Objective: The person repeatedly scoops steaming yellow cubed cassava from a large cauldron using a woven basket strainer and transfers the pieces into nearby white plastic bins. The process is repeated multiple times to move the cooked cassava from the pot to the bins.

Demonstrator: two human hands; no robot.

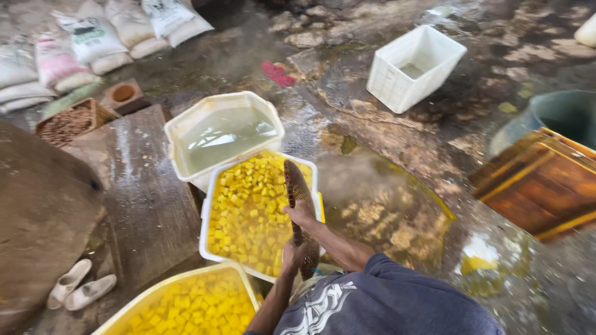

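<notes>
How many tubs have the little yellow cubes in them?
2. One white tub sits in the middle, where both hands hold a woven scoop over it. The other tub is at the bottom edge, partly cut off, so more may be out of view.

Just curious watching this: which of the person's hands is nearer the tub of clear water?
The right hand: it grips the woven scoop higher up, toward the water tub. The left hand holds its lower end.

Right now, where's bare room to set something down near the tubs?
Free: the wet wooden board between the brown slab and the tubs; open floor between the water tub and the white crate. Crowded: the cube tub, where the left hand and right hand grip a woven tray.
</notes>
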